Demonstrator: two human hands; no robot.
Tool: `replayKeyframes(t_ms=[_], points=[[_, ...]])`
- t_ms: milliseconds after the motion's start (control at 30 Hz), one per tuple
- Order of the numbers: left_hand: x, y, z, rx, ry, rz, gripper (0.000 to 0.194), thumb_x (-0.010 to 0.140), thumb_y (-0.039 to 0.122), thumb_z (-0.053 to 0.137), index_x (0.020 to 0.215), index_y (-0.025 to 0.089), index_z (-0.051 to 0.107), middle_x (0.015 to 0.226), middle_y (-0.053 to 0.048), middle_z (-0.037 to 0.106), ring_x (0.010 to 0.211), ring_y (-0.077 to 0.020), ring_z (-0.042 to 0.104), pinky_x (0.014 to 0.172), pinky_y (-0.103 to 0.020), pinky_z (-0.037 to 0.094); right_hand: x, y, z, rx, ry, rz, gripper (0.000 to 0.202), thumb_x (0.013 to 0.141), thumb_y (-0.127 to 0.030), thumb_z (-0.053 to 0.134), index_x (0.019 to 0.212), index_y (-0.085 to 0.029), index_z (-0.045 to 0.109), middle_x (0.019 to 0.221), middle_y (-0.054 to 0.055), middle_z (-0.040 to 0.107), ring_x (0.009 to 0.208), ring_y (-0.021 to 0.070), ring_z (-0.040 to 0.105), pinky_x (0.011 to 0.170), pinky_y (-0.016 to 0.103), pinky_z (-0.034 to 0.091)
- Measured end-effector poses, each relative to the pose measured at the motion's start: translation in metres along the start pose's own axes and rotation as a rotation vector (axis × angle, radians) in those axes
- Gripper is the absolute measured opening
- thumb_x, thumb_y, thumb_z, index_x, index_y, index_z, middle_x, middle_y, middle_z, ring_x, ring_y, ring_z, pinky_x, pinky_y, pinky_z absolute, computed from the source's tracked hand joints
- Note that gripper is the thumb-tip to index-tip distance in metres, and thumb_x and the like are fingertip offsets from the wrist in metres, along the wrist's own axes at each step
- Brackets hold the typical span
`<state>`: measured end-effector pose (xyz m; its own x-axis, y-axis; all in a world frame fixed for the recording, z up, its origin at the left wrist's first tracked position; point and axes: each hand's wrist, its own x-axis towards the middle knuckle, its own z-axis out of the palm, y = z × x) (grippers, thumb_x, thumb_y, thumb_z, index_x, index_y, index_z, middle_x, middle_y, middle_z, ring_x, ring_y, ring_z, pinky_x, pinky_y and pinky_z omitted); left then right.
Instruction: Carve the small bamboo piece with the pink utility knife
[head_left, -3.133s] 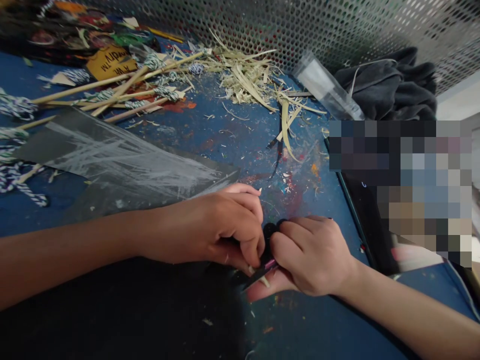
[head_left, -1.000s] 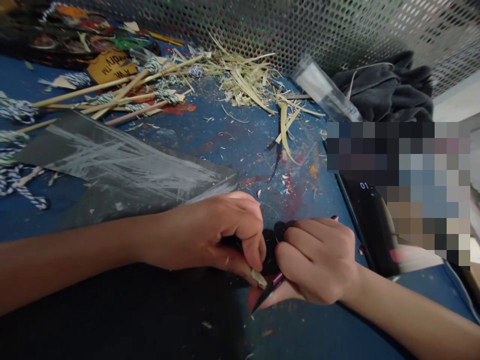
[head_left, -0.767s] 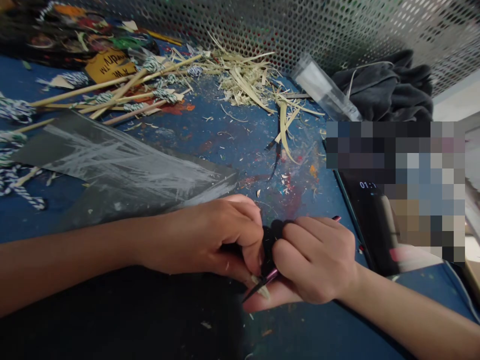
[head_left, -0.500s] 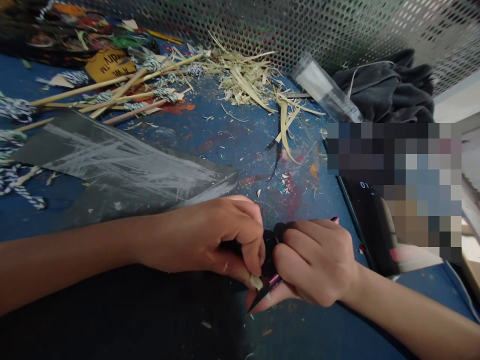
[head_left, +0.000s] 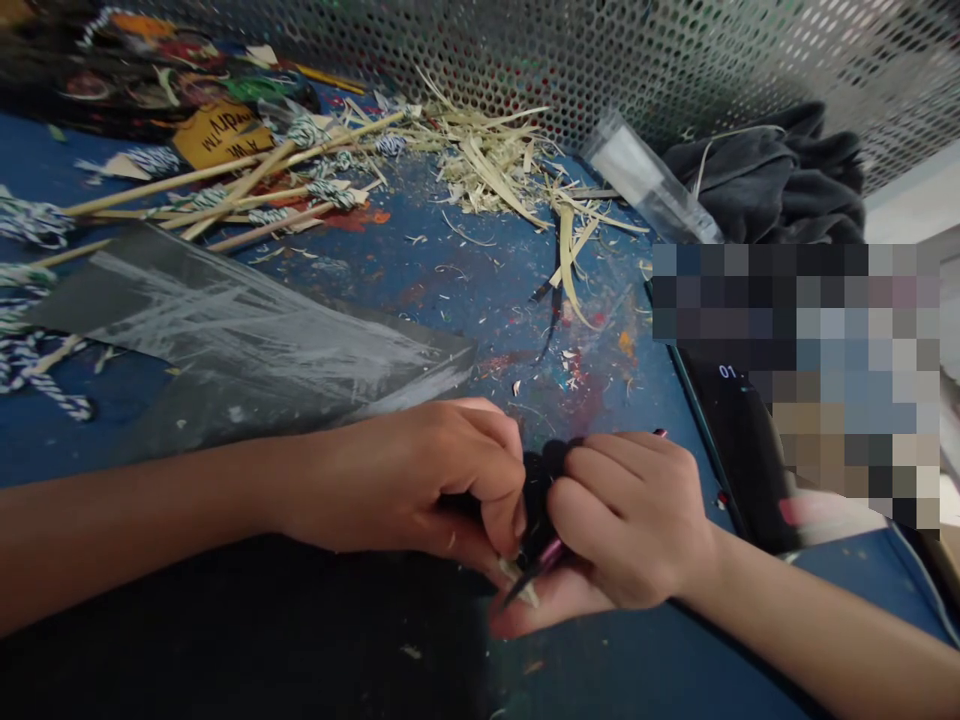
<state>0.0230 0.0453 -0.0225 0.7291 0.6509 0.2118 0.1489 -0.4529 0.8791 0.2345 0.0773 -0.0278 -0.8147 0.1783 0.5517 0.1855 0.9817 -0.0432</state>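
My left hand (head_left: 457, 480) is closed in a pinch on a small pale piece (head_left: 519, 582), wood by its look. My right hand (head_left: 637, 520) is wrapped round a knife with a dark pointed blade (head_left: 519, 588) and a purplish part near the blade. The blade lies across the pale piece, beside my right thumb, which is stretched out beneath. Between the two hands is something black (head_left: 541, 490), partly covered by the fingers. Both hands are close together, low over the blue table (head_left: 525, 665).
Grey sandpaper (head_left: 300, 310) lies beyond my left forearm, with thin sticks wrapped in string (head_left: 232, 190) behind it. Pale shavings (head_left: 495, 165) are heaped near the perforated metal panel (head_left: 525, 50). At the right are a phone (head_left: 731, 440) and dark cloth (head_left: 772, 180).
The blade has shifted slightly and more of the pale piece shows beside it. My right hand has tilted a little; my left hand has hardly moved.
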Motion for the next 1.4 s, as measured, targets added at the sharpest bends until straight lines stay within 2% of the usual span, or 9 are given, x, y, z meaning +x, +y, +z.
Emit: replayKeyframes(t_ms=[133,333,467,633,733,933,1200,1333,1400], points=[[0.0,0.0,-0.001,0.011,-0.017,0.014,0.021,0.081,0.01,0.073,0.072,0.021,0.057,0.073,0.007,0.069,0.082,-0.0108,0.06,0.086,-0.022,0.043,0.002,-0.001,0.003,0.028,-0.068,0.013,0.066,0.091,-0.074,0.031,0.055,-0.021,0.047,0.047,-0.004,0.039,0.046,0.0118,0.034,0.046,0.03,0.019],[-0.001,-0.002,-0.001,-0.019,-0.008,-0.001,0.019,0.085,0.014,0.069,0.071,0.02,0.058,0.075,0.004,0.069,0.082,-0.0113,0.058,0.086,-0.022,0.043,-0.001,-0.001,0.004,-0.005,-0.069,-0.005,0.065,0.098,-0.065,0.021,0.057,-0.021,0.045,0.046,-0.004,0.042,0.044,0.0107,0.035,0.046,0.03,0.019],[-0.002,-0.005,0.001,-0.033,-0.001,0.035,0.016,0.084,0.012,0.07,0.075,0.021,0.059,0.078,0.005,0.069,0.084,-0.0112,0.059,0.087,-0.023,0.043,-0.002,0.001,0.003,0.004,-0.103,-0.03,0.062,0.098,-0.063,0.027,0.057,-0.02,0.045,0.046,-0.004,0.043,0.044,0.0101,0.034,0.046,0.03,0.019],[-0.002,-0.003,0.0,-0.055,-0.023,-0.014,0.018,0.081,0.012,0.074,0.075,0.022,0.061,0.08,0.005,0.071,0.084,-0.0113,0.061,0.09,-0.024,0.044,-0.002,0.001,0.002,0.014,-0.13,-0.047,0.063,0.097,-0.064,0.029,0.055,-0.02,0.045,0.046,-0.004,0.043,0.043,0.0104,0.035,0.047,0.03,0.019],[-0.001,-0.001,-0.001,-0.086,-0.014,-0.016,0.019,0.079,0.011,0.076,0.073,0.022,0.061,0.08,0.005,0.072,0.083,-0.011,0.062,0.089,-0.024,0.045,-0.002,0.001,0.001,0.012,-0.112,-0.044,0.064,0.097,-0.064,0.026,0.054,-0.021,0.045,0.045,-0.004,0.042,0.043,0.0114,0.035,0.047,0.03,0.021],[-0.001,0.003,-0.001,-0.089,-0.016,-0.06,0.02,0.078,0.01,0.076,0.071,0.022,0.062,0.08,0.005,0.073,0.081,-0.0112,0.063,0.087,-0.026,0.047,-0.001,0.0,-0.001,0.023,-0.041,-0.071,0.061,0.096,-0.063,0.036,0.053,-0.021,0.045,0.045,-0.004,0.038,0.044,0.0123,0.032,0.046,0.03,0.019],[0.002,0.009,-0.003,-0.091,-0.002,-0.085,0.024,0.074,0.006,0.078,0.068,0.02,0.059,0.078,0.005,0.072,0.081,-0.0105,0.064,0.087,-0.024,0.047,-0.001,-0.001,0.001,-0.013,-0.045,-0.022,0.064,0.097,-0.064,0.03,0.051,-0.021,0.044,0.046,-0.003,0.038,0.045,0.0125,0.032,0.046,0.031,0.02],[0.002,0.009,-0.002,-0.071,-0.022,-0.086,0.026,0.075,0.007,0.078,0.069,0.021,0.057,0.078,0.006,0.072,0.081,-0.0107,0.063,0.089,-0.025,0.046,-0.001,-0.002,0.002,-0.014,-0.058,-0.004,0.067,0.098,-0.063,0.024,0.05,-0.022,0.045,0.045,-0.003,0.037,0.044,0.0132,0.034,0.045,0.031,0.022],[0.002,0.009,-0.001,-0.03,-0.055,-0.081,0.024,0.078,0.009,0.076,0.069,0.021,0.057,0.078,0.006,0.072,0.082,-0.0112,0.062,0.089,-0.025,0.045,-0.001,-0.003,0.002,-0.026,-0.084,-0.003,0.064,0.099,-0.059,0.027,0.051,-0.022,0.046,0.045,-0.002,0.039,0.043,0.0137,0.035,0.045,0.031,0.021]])
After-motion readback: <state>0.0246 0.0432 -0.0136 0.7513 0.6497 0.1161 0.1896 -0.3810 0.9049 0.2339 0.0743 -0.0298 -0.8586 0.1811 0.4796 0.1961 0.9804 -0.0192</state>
